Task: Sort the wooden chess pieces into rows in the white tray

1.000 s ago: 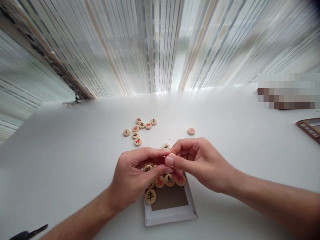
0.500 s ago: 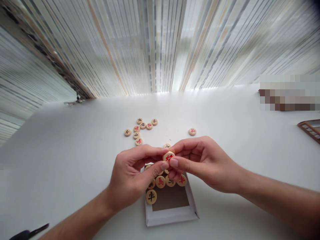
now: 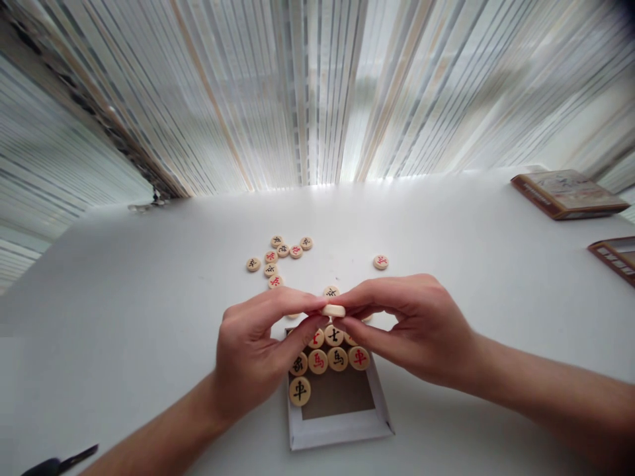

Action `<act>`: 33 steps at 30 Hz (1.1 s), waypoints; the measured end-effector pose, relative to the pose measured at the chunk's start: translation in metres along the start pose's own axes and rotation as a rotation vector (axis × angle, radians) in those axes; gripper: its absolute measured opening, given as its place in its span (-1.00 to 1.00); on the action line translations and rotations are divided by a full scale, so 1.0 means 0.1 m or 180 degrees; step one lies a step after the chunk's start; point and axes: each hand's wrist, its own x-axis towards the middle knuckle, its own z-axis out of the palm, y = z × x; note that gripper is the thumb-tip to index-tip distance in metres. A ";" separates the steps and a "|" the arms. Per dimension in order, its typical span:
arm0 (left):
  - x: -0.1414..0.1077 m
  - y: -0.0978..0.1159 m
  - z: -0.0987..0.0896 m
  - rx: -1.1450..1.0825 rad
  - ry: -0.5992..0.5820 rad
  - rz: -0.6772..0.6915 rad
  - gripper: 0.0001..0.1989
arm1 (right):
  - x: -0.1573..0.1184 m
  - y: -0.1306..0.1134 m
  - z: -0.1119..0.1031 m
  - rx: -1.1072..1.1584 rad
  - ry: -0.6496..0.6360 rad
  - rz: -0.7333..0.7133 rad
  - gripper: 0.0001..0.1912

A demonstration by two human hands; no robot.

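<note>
Between the fingertips of both hands a round wooden Chinese chess piece (image 3: pixel 334 311) is held edge-on, so its character is hidden. My left hand (image 3: pixel 265 344) pinches it from the left, my right hand (image 3: pixel 404 324) from the right. Below them lies a shallow white box (image 3: pixel 342 433) with a brown bottom. Several pieces lie in its far rows, among them a red-marked piece (image 3: pixel 318 361) and a black-marked piece (image 3: pixel 337 359). A single black-marked piece (image 3: pixel 299 391) sits at the box's left side. Just beyond the fingers another piece (image 3: pixel 331 291) rests on the table.
Several loose pieces (image 3: pixel 283 250) cluster on the white table (image 3: pixel 173 284), and a red-marked one (image 3: pixel 381 262) lies farther right. At the right are a brown-edged box (image 3: pixel 568 192) and an open frame-like tray (image 3: pixel 612 258). A dark pointed object (image 3: pixel 64 461) lies lower left. Striped curtains (image 3: pixel 317 92) hang behind.
The held piece has turned from showing its red character to edge-on. My right fingers have drawn up from over the box, uncovering more pieces in it.
</note>
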 end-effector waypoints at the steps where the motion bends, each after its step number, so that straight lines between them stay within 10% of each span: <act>1: 0.00 0.00 0.00 0.0050 0.0005 0.0094 -0.62 | 0.00 -0.01 0.00 -0.0115 0.0053 -0.0119 -0.78; 8: 0.01 0.00 0.00 0.0151 0.0036 0.0203 -0.63 | -0.01 -0.01 0.00 -0.0206 0.0218 -0.0255 -0.83; 21: 0.02 0.05 0.04 -0.0600 0.0184 -0.0957 -0.75 | 0.03 0.06 0.04 0.2508 -0.0003 0.2266 -0.64; 33: 0.03 0.00 0.04 -0.0499 0.0059 -0.0944 -0.85 | 0.02 0.06 0.05 0.2634 -0.0029 0.2276 -0.60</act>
